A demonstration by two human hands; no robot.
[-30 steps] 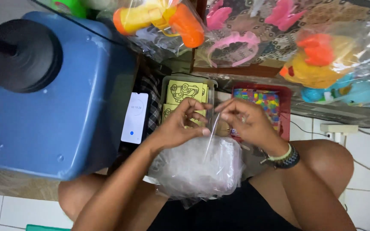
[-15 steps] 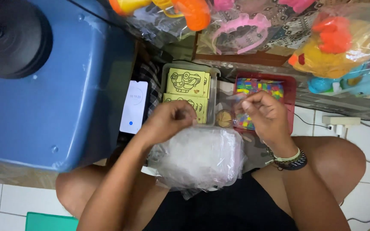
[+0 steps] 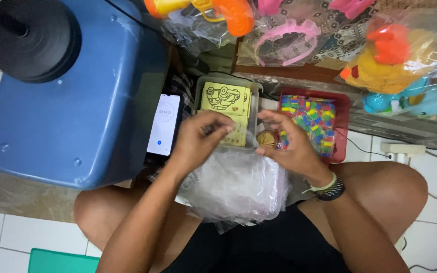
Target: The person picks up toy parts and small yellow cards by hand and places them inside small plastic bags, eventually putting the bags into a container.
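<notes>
1. Between the two hands, on the person's lap, lies a stack of clear plastic bags (image 3: 236,184); both hands hover over its far edge.
2. The left hand (image 3: 201,135) is curled, fingers bent toward the thumb. It appears to pinch a thin clear film at the top of the stack; whether the grip is actually closed on it cannot be told, since the film is transparent and the fingertips are blurred.
3. The right hand (image 3: 292,144) is held loose, fingers spread and slightly bent, palm turned toward the left hand. It grasps nothing visible. A striped wristband (image 3: 324,186) sits on its wrist.
4. Just beyond the left hand stands a grey tray (image 3: 200,87) holding yellow cards (image 3: 224,98) printed with line drawings; the fingers partly cover the nearer card.
5. Just beyond the right hand stands a red tray (image 3: 343,108) filled with small multicoloured pieces (image 3: 310,115). A small round brown object (image 3: 266,137) lies between the two trays, close to the right fingertips.
6. To the left of the left hand lies a phone (image 3: 163,124), screen lit, resting against a large blue container (image 3: 92,91).
7. Well beyond both hands lie plastic toys wrapped in clear film, among them a pink headband (image 3: 285,36) and a yellow duck toy (image 3: 385,65).
</notes>
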